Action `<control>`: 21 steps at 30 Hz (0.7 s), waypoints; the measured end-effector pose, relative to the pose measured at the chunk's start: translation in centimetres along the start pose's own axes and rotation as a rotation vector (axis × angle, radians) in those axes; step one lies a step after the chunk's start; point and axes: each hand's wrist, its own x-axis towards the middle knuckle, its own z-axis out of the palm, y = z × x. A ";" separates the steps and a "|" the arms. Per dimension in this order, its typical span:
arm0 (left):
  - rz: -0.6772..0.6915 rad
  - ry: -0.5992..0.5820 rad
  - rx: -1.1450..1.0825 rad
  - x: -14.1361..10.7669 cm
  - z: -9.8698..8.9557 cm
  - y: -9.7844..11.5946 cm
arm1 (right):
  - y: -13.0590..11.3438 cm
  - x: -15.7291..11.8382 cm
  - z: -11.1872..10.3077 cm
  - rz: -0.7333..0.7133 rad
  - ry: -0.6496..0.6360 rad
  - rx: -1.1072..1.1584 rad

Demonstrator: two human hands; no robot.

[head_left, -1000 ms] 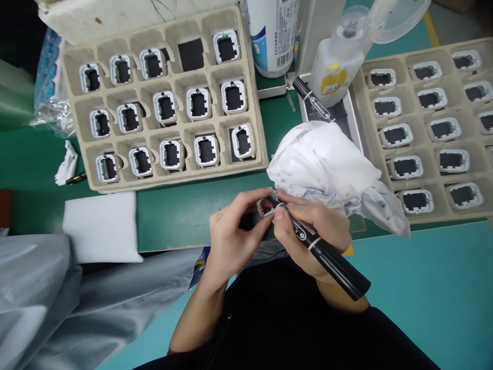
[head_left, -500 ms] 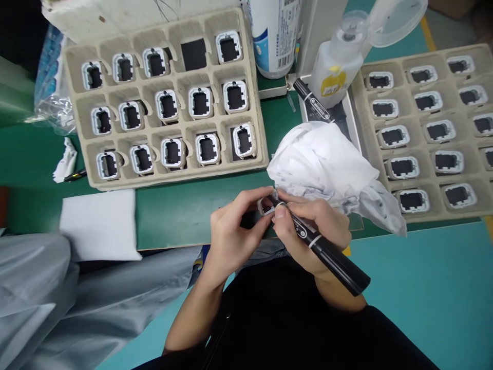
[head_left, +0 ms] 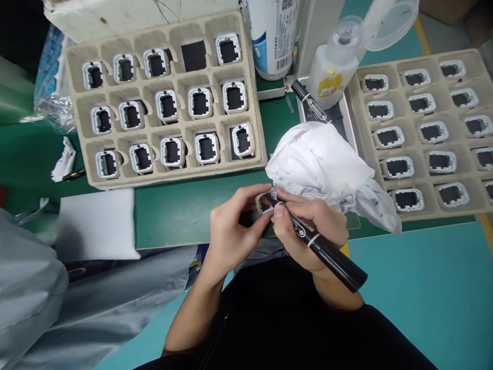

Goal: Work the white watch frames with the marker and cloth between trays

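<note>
Between thumb and fingers, my left hand (head_left: 236,226) pinches a small squarish frame-like housing (head_left: 263,202), pale on its rim. A black marker pen (head_left: 335,259) is gripped in my right hand (head_left: 311,226), its tip end reaching into the opening of the housing. My right fingertips rest close to the part's far edge. The exact contact of the pen tip is hidden by my fingers. Behind the hands, a moulded pulp tray (head_left: 152,181) bears rows of similar housings, and one compartment (head_left: 193,55) shows only a black pad.
A crumpled white cloth (head_left: 319,159) lies just beyond my right hand. A second pulp tray (head_left: 385,218) of housings sits at right. A clear bottle (head_left: 331,77), another marker (head_left: 310,103) and a large white bottle (head_left: 273,41) stand behind. At left are a white pad (head_left: 98,226) and a person's grey sleeve (head_left: 26,277).
The pen and both hands keep nearly the same pose, with the housing turned very slightly. The grey clothing at the left has shifted. The camera view has moved a little.
</note>
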 end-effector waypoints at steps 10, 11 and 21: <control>-0.002 0.018 0.042 -0.1 0.2 0.1 | -0.1 0.3 0.4 -0.031 0.040 -0.016; -0.001 0.019 0.037 0.0 0.2 0.1 | -0.1 0.3 0.4 -0.031 0.041 -0.026; -0.091 -0.016 -0.166 0.8 -0.1 0.4 | 0.0 -0.3 0.5 0.063 0.082 0.065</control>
